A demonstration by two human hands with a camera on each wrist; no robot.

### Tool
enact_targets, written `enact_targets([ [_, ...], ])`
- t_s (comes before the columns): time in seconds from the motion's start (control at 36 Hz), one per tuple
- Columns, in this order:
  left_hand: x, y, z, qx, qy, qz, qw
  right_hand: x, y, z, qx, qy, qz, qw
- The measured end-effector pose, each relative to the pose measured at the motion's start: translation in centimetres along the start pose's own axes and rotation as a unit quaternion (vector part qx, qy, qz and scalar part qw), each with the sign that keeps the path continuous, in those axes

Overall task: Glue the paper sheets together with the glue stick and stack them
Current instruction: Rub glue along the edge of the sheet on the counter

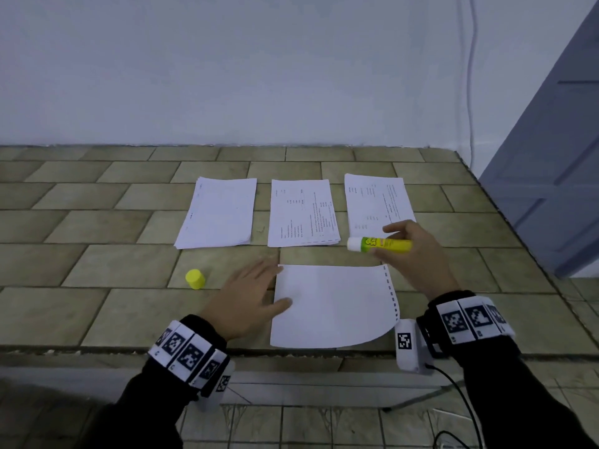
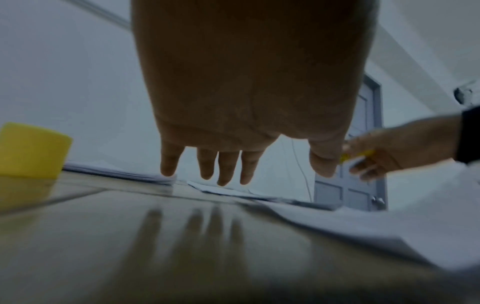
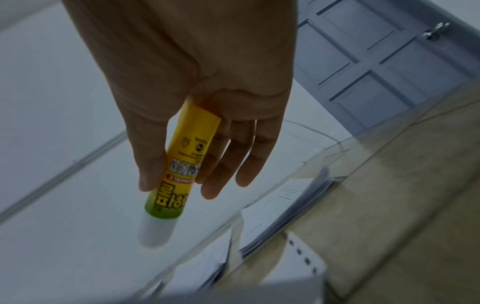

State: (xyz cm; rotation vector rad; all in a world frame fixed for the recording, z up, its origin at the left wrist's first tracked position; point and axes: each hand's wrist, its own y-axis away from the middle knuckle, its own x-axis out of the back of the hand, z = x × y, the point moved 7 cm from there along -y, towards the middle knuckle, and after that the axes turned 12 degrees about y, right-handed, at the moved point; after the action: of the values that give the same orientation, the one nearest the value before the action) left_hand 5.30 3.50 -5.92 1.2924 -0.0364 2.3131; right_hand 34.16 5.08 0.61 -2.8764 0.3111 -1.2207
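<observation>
A blank white sheet (image 1: 334,306) lies at the near edge of the tiled table. My left hand (image 1: 256,296) lies flat with straight fingers, its thumb on the sheet's left edge. My right hand (image 1: 408,244) holds the uncapped yellow-green glue stick (image 1: 379,245) above the sheet's far right corner, white glue tip pointing left. In the right wrist view the glue stick (image 3: 182,170) is pinched between thumb and fingers. Three paper stacks lie further back: left (image 1: 218,213), middle (image 1: 303,213), right (image 1: 376,202). The yellow cap (image 1: 195,279) stands left of my left hand.
The tiled table (image 1: 97,222) meets a white wall at the back and ends at the right near a grey-blue door (image 1: 557,157). A cable (image 1: 453,384) hangs from my right wrist below the table's front edge.
</observation>
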Motion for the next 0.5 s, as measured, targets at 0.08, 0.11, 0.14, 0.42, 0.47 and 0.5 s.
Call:
enact_targets([
  [0.08, -1.6, 0.1, -0.1, 0.026, -0.065, -0.018, 0.997, -0.1, 0.5, -1.6, 0.021, 0.002, -0.014, 1.000],
  [0.11, -2.0, 0.0, -0.1, 0.021, -0.082, -0.013, 0.996, -0.1, 0.6, -2.1, 0.026, -0.001, -0.018, 1.000],
  [0.14, -2.5, -0.2, -0.1, 0.018, -0.096, -0.008, 0.995, -0.2, 0.8, -2.7, 0.031, -0.009, -0.021, 0.999],
  [0.42, -4.0, 0.1, -1.1, -0.024, -0.098, 0.055, 0.993, -0.4, 2.8, -8.1, 0.118, -0.028, -0.030, 0.992],
  [0.47, -4.2, 0.2, -1.2, -0.020, -0.096, 0.056, 0.994, -0.7, 3.7, -9.2, 0.141, -0.039, -0.037, 0.989],
  [0.5, -4.2, 0.2, -1.2, -0.017, -0.103, 0.054, 0.993, -1.1, 4.1, -9.7, 0.151, -0.045, -0.041, 0.987],
])
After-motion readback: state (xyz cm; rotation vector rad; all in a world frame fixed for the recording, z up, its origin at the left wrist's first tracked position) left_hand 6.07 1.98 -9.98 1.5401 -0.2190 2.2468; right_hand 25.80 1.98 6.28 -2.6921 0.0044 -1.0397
